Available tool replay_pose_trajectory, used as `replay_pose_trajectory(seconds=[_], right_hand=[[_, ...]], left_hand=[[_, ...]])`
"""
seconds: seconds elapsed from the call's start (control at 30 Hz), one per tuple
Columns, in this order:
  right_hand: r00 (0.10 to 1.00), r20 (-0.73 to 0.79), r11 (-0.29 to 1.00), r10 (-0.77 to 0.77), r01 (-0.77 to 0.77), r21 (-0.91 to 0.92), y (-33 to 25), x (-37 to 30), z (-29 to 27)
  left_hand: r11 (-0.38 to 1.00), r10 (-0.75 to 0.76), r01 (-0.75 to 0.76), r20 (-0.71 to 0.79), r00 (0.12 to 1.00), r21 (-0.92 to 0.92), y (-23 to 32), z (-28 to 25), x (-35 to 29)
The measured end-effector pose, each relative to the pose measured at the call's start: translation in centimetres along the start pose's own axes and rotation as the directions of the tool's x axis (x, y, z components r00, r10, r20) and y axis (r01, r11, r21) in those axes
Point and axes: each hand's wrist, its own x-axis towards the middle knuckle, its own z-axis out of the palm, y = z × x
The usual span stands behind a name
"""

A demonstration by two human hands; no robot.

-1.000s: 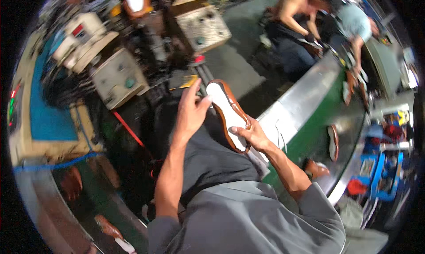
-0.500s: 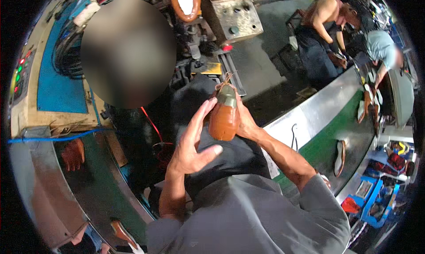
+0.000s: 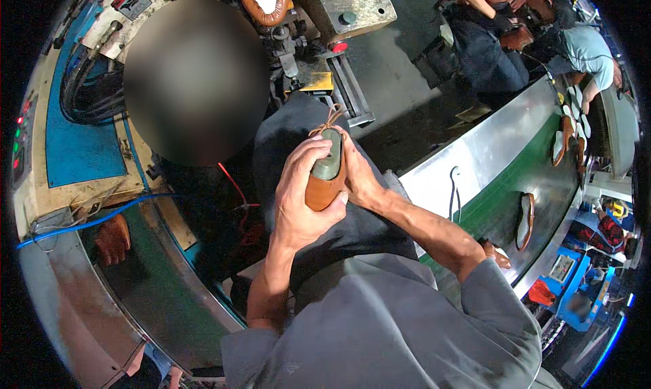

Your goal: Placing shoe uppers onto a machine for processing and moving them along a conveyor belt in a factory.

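Note:
A brown leather shoe upper (image 3: 321,194) sits on a grey-green shoe last (image 3: 327,162), held over my lap with its heel end toward me. Brown laces (image 3: 328,120) are tied at the far end. My left hand (image 3: 296,193) wraps round the left side, its thumb at the heel and its fingers on top of the last. Against the right side presses my right hand (image 3: 361,179), its fingers partly hidden behind the shoe.
At right runs a green conveyor belt (image 3: 468,240) with a metal border (image 3: 491,145) and several brown shoe pieces (image 3: 524,223). A machine holds another shoe (image 3: 263,16) ahead, beside a control box (image 3: 346,12). A blue hose (image 3: 102,221) crosses at left. Two people work at far right.
My left hand has closed round the shoe; before, its thumb was spread away. The shoe has tilted, so more of the last's top shows. The view has shifted slightly.

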Motion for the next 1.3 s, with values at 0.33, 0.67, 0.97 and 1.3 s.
replay_pose_trajectory(seconds=[0.33, 0.67, 0.97, 1.3], right_hand=[[0.997, -0.004, 0.997, 0.074, -0.074, 0.019, -2.0, 0.3, -0.1], [0.917, 0.396, 0.996, 0.054, -0.076, 0.039, -8.7, 6.3, -5.1], [0.896, 0.443, 0.826, 0.000, 0.249, -0.505, -9.7, 1.6, 2.6], [0.918, 0.390, 0.889, -0.067, 0.233, -0.395, -7.5, 1.8, 2.0]], left_hand=[[1.000, -0.002, 0.002, -0.007, 1.000, 0.003, 0.3, -0.4, 0.0], [0.875, -0.211, 0.190, 0.003, 0.978, -0.444, -1.0, -6.7, 0.9], [0.350, -0.879, 0.534, -0.072, 0.471, -0.770, -14.3, -7.5, -3.6], [0.737, -0.391, 0.584, -0.490, 0.779, 0.340, -17.9, -8.7, -2.5]])
